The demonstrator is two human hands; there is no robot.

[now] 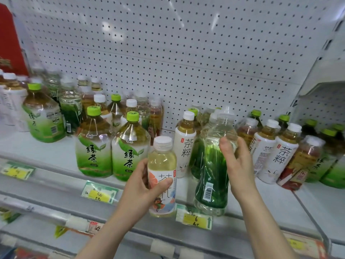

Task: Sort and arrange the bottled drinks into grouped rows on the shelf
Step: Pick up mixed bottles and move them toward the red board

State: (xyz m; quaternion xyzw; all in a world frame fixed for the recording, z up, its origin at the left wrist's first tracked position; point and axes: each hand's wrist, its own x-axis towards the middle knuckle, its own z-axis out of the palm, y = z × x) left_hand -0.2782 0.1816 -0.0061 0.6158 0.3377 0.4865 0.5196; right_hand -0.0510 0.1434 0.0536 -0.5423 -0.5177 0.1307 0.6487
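the left hand curls round a small pale tea bottle, held upright at the shelf front. just right of it, the right hand grips a tall green-wrapped bottle, nearly upright. similar green-wrapped ones stand far left, so it probably goes leftward, past the left hand.

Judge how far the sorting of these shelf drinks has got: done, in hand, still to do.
Done: two large green-tea bottles stand side by side at the front. In hand: the left hand holds a pale white-capped bottle; the right hand grips a clear green-labelled bottle. Left: the mixed bottles at the right and back left stand ungrouped.
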